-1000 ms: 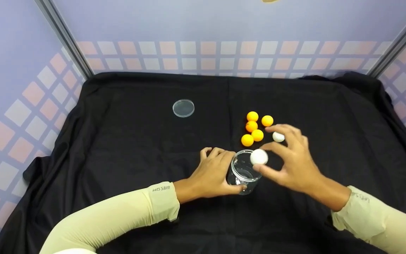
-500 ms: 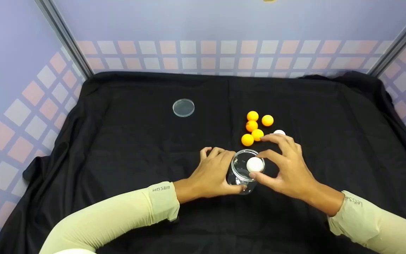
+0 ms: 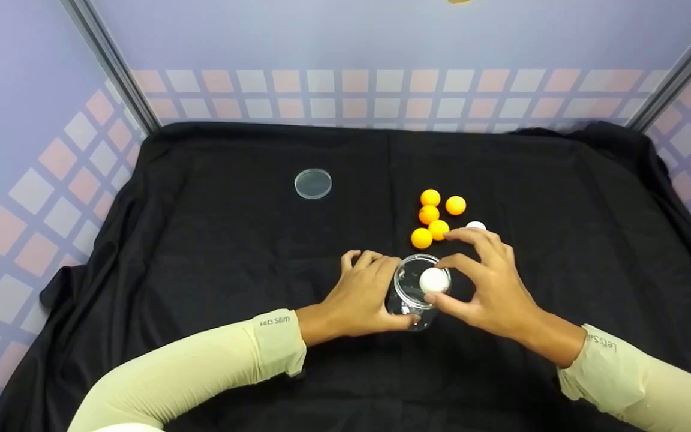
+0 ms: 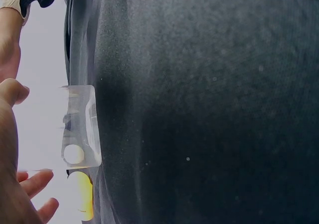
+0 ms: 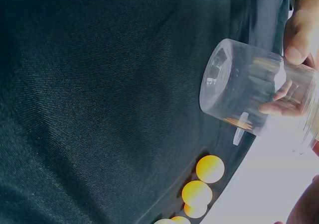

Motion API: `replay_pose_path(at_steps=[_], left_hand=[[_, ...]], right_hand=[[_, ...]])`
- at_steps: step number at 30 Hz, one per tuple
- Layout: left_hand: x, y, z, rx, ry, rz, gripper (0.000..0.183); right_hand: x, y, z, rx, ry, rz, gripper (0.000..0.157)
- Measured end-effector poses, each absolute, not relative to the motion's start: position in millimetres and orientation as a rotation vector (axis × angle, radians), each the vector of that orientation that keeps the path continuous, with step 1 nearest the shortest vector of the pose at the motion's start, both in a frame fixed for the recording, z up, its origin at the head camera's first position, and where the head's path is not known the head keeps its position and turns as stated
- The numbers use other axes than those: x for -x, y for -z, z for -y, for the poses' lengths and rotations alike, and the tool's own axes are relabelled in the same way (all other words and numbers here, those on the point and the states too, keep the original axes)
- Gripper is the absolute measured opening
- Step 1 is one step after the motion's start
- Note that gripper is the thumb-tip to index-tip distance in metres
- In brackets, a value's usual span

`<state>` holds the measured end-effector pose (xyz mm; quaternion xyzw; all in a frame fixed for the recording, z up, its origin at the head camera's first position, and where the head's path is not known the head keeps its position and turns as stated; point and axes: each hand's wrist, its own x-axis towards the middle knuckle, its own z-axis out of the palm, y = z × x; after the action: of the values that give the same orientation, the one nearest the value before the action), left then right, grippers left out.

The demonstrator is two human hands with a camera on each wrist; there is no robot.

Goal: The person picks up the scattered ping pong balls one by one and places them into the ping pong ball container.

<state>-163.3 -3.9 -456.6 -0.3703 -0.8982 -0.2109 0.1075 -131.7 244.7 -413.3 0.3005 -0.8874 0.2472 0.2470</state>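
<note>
My left hand (image 3: 362,299) grips a clear plastic jar (image 3: 418,306) by its left side, the thumb along the near wall. The jar stands upright on the black cloth with its round mouth uncovered. Over the right part of that mouth, my right hand (image 3: 492,288) pinches a white ball (image 3: 434,280) between thumb and index finger. The right wrist view shows the jar (image 5: 239,84) side-on, with the left hand (image 5: 300,37) against it. Several orange table tennis balls (image 3: 421,238) lie just beyond the jar. Another white ball (image 3: 475,225) is partly hidden behind my right hand.
A clear round lid (image 3: 312,183) lies flat on the black cloth (image 3: 231,228), to the far left of the balls. Purple panels (image 3: 357,36) with a tile pattern stand behind the table and along both sides.
My right hand has moved slightly left and toward me, bringing the white ball from the jar's right rim to over its mouth. In the last half second both hands stay still.
</note>
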Motion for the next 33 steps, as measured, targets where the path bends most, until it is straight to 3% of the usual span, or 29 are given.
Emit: replay_pose_path(at_steps=[22, 33], left_hand=[[163.5, 456.0, 3.8, 1.091, 0.62, 2.654, 0.08], [162.3, 456.0, 2.7, 1.081, 0.612, 2.645, 0.08]], right_hand=[[133.9, 414.7, -246.7, -0.815, -0.688, 2.445, 0.041], [161.1, 407.3, -269.8, -0.672, -0.763, 2.339, 0.029]])
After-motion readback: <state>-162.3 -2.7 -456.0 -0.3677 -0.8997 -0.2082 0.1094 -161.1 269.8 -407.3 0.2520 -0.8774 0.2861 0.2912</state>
